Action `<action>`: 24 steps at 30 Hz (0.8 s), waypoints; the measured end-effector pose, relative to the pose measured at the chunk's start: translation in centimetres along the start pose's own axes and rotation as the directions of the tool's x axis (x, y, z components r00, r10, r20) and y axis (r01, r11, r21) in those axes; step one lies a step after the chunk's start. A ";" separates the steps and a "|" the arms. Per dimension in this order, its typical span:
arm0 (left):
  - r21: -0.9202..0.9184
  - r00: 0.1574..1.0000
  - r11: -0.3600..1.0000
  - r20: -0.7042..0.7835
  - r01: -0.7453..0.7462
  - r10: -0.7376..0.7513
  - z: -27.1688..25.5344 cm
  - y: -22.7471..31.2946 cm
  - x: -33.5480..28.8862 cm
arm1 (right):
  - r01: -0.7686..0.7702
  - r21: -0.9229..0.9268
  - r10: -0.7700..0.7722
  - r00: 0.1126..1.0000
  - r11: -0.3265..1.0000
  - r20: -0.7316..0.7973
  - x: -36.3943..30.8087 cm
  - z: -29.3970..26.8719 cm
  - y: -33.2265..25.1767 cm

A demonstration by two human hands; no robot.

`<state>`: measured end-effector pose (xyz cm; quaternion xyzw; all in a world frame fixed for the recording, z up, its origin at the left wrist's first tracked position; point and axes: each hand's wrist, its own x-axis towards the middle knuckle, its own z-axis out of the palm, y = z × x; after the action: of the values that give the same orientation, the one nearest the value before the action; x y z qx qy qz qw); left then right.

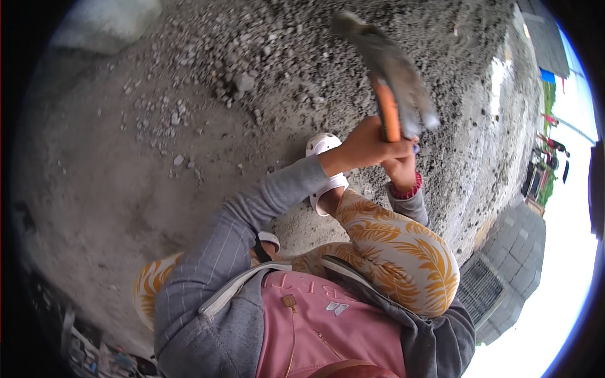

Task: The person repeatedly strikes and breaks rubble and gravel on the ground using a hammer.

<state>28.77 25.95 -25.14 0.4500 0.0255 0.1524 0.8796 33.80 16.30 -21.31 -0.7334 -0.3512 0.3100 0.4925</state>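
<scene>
A hammer [392, 69] with a grey metal head and an orange-and-black handle is raised in front of me, its head smeared by motion. My left hand [367, 146] wraps round the handle just below the head. Close against it, my right hand [401, 165] is closed at the lower part of the handle, partly covered by the left; a red bracelet [406, 184] circles that wrist. Beneath the hammer lies a spread of small grey broken stones [277, 69], with one larger lump [242, 82] among them.
My white clog [324, 143] stands on the gritty ground near the stones. A big pale rock [107, 25] sits at the far left. Stacked grey blocks [513, 252] and a metal grate [480, 288] are at the right. Several people are far off at the right edge.
</scene>
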 end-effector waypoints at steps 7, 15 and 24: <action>0.046 0.994 0.998 -0.108 0.032 -0.026 -0.5 -4.3 -3.9 | -0.070 0.169 0.066 0.997 0.983 0.029 -4.3 0.1 8.7; -0.608 0.652 0.557 -0.085 0.565 -0.754 -2.1 -9.8 -3.2 | -0.699 0.182 0.716 0.697 0.691 -0.039 -2.8 3.1 10.2; 0.203 0.865 0.894 0.240 0.399 -0.440 -6.0 -7.0 -0.1 | -0.351 -0.134 0.326 0.928 0.927 -0.180 -1.0 2.0 8.1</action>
<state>29.32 26.75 -34.32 0.5137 0.0098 -0.1102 0.8508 33.38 14.30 -29.46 -0.8428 -0.2041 0.3031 0.3953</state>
